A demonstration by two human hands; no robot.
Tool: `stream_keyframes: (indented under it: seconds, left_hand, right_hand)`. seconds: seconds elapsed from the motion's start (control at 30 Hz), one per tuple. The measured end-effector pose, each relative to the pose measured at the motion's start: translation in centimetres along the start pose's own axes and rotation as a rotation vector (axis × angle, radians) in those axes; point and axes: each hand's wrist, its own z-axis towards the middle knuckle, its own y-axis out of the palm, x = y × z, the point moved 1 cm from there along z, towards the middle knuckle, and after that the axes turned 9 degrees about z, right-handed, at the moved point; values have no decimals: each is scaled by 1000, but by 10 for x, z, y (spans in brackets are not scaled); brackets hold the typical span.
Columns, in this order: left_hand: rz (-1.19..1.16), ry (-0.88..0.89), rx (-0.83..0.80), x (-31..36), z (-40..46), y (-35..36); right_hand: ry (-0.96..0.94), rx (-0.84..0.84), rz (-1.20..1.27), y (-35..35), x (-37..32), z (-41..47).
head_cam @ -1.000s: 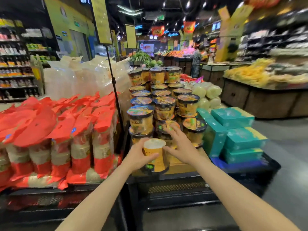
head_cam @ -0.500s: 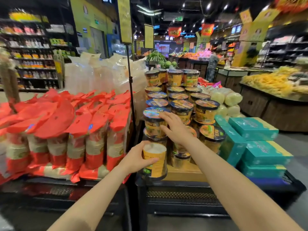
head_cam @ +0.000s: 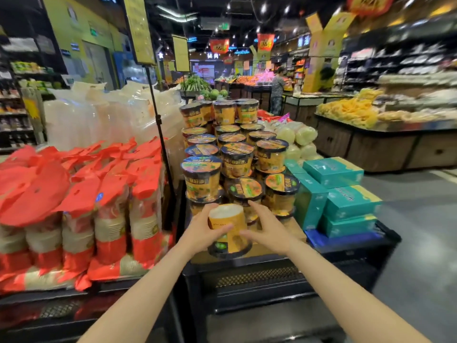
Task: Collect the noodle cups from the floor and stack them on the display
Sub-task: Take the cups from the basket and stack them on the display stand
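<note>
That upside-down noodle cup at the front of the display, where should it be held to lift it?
Grip the upside-down cup on its orange side wall, one of the hands on each flank, as the left hand and right hand do now. It narrows upward, so hold low, near the wider black rim.
</note>
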Motion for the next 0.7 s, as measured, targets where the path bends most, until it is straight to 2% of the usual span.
stream_keyframes:
  seconds: [0.07,0.13,0.23,0.33,0.43,0.57,0.7]
  left_hand:
    - [-47,55,-7,20,6,16]
    - [-75,91,-34,38,11,29]
    - [-93,94,-90,57,18,38]
    - [-68,103,-201,71,23,40]
    - [-39,165,-238,78,25,42]
    - [-101,186,-110,78,23,43]
    - [-176,212,8,80,17,51]
  right_hand:
    - [26,0,149,3,6,-15]
    - [20,117,183,-2,10,-24]
    - [-17,196,-50,-23,13,-36]
    - [-152,144,-310,-39,12,-47]
    - [-198,145,-347,-47,15,-53]
    - [13,342,58,-54,23,-57]
    - [257,361,563,-47,19,-52]
